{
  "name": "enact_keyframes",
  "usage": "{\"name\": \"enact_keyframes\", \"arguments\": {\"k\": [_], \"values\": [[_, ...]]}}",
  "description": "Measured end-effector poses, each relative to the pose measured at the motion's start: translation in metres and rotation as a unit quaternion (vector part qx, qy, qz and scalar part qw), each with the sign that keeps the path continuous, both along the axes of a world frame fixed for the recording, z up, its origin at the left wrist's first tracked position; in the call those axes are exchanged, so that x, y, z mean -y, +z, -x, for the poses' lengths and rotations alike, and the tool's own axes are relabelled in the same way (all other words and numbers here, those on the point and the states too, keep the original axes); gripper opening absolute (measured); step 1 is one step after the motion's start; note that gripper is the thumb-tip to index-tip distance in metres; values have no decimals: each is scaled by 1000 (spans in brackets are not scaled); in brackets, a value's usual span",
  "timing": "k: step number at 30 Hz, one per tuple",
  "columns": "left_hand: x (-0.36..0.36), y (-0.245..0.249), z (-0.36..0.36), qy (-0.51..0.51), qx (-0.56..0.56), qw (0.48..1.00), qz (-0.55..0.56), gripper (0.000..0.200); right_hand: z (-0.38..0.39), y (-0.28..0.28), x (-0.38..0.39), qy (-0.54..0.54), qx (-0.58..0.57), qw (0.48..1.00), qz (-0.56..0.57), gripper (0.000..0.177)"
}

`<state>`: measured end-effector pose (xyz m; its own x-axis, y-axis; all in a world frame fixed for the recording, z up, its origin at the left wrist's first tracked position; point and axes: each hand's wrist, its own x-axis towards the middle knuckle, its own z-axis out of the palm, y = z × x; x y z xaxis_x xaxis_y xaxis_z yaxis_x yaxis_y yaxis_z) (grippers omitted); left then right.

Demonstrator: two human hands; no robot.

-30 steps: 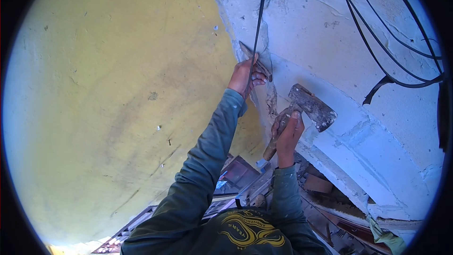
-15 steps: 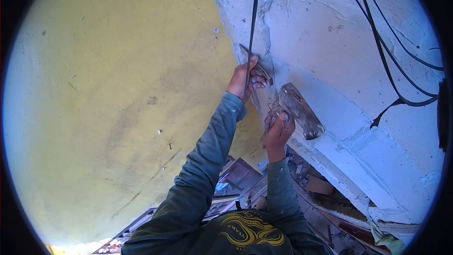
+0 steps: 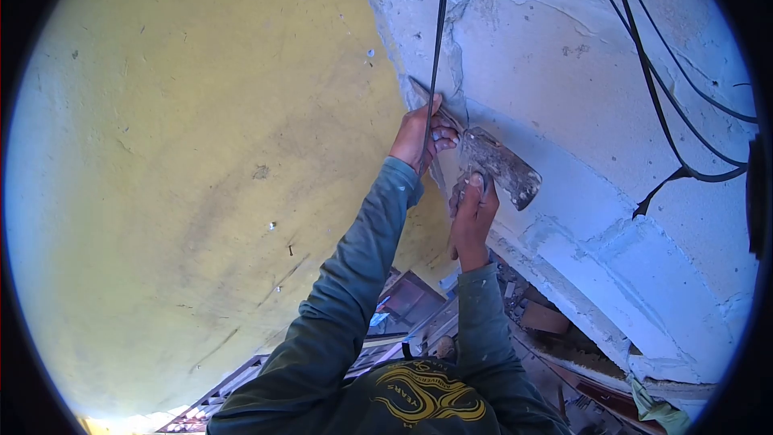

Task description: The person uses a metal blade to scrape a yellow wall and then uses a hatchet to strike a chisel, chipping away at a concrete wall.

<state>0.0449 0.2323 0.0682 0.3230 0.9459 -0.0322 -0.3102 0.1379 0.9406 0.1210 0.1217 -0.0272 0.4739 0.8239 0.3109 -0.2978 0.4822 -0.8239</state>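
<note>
By the yellow wall [image 3: 201, 153], the left grip [image 3: 411, 135] clasps a stiff-looking chisel [image 3: 419, 89] mid-shaft, the right grip [image 3: 473, 221] a heavy-looking hammer [image 3: 506, 167] by its handle [image 3: 453, 246].

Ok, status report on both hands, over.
Left hand grips dark pointed metal chisel. Right hand holds grimy blocky hammer, head near chisel's end. Black cable hangs in front of left hand.

Several thin black cables [image 3: 645, 58] hang at 2 o'clock, curving toward a dark upright strip [image 3: 755, 197] at 3. One single black cable [image 3: 440, 24] drops from 12. At 4 o'clock lie a brown rectangular block [image 3: 544, 316] and, farther out, a crumpled pale-green cloth [image 3: 662, 414]. A small dark nail [image 3: 291, 250] shows at 8.
</note>
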Motion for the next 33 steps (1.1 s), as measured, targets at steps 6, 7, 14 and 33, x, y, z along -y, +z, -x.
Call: {"name": "enact_keyframes", "arguments": {"k": [6, 7, 14, 33], "values": [[6, -12, 2, 6, 15, 1000, 13, 39, 9, -42, -34, -371, 258, 889, -78, 35], [2, -7, -2, 20, 23, 1000, 5, 39, 1, -13, -10, -191, 128, 972, -45, 35], [10, -5, -3, 14, 12, 1000, 13, 40, 10, 4, -2, -47, -78, 990, -105, 33], [-11, -5, -13, 23, 46, 999, -15, 40, -23, 20, -1, -22, 56, 998, -12, 25]]}}
